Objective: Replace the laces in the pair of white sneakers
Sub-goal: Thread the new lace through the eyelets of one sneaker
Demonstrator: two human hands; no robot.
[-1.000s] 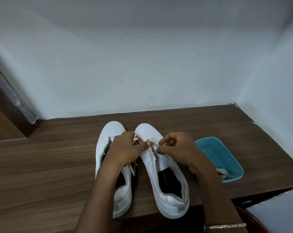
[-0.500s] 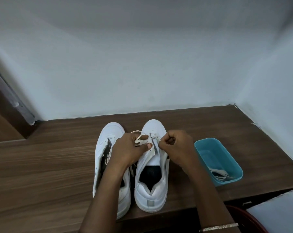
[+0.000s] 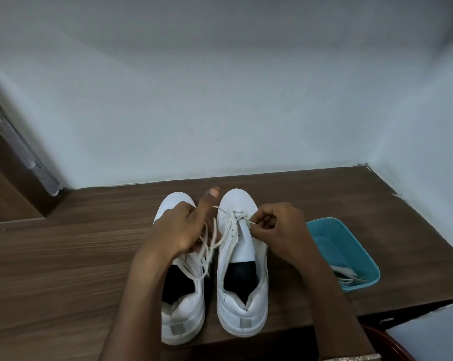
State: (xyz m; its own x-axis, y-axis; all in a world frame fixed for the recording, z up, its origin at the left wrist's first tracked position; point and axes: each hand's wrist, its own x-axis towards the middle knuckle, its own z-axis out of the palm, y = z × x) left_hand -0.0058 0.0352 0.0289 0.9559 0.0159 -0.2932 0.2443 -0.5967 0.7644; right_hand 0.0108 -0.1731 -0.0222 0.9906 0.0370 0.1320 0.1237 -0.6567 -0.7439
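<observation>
Head view: a lace (image 3: 235,214) end is pinched in the right grip (image 3: 277,227) at the toe-end eyelets of the sneaker (image 3: 242,306) directly beneath it, and the slack is bunched in the left grip (image 3: 183,230), fingers curled and thumb stuck out. Threading is judged barely begun. Next, the pinched end must be fed through the next eyelet heelward of that grip.

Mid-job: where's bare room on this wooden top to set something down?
Widest bare wooden top lies left of the left sneaker. A strip runs between the toes and the back wall, continuing behind the teal tray. Crowded: around the right sneaker, where the left hand and right hand grip the lace.
</observation>
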